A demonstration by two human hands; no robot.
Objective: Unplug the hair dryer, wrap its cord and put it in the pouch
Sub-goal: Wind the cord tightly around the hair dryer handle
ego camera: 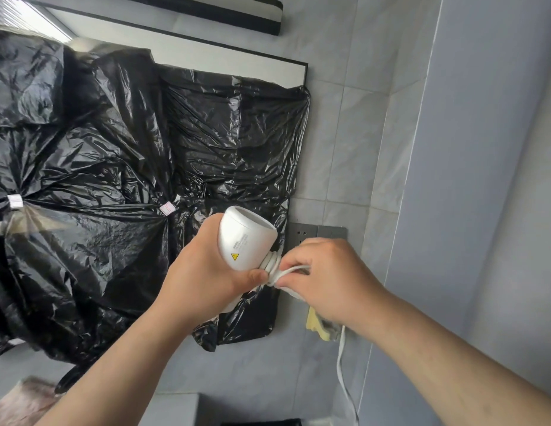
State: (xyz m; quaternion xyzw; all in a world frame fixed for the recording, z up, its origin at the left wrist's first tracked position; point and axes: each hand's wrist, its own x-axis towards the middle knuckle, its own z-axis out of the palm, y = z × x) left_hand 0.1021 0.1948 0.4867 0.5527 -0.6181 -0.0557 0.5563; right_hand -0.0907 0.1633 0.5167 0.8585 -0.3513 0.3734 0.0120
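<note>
A white hair dryer with a yellow warning sticker is held up in front of the wall, its barrel pointing up and right. My left hand grips its body and handle. My right hand pinches the white cord, which lies in a few coils round the handle just below the barrel. The loose end of the cord hangs down below my right wrist. No pouch is in view.
Black plastic bags cover a mirror on the grey tiled wall. A grey wall socket plate sits just behind my right hand. A yellowish object shows under my right hand. A pinkish cloth lies at bottom left.
</note>
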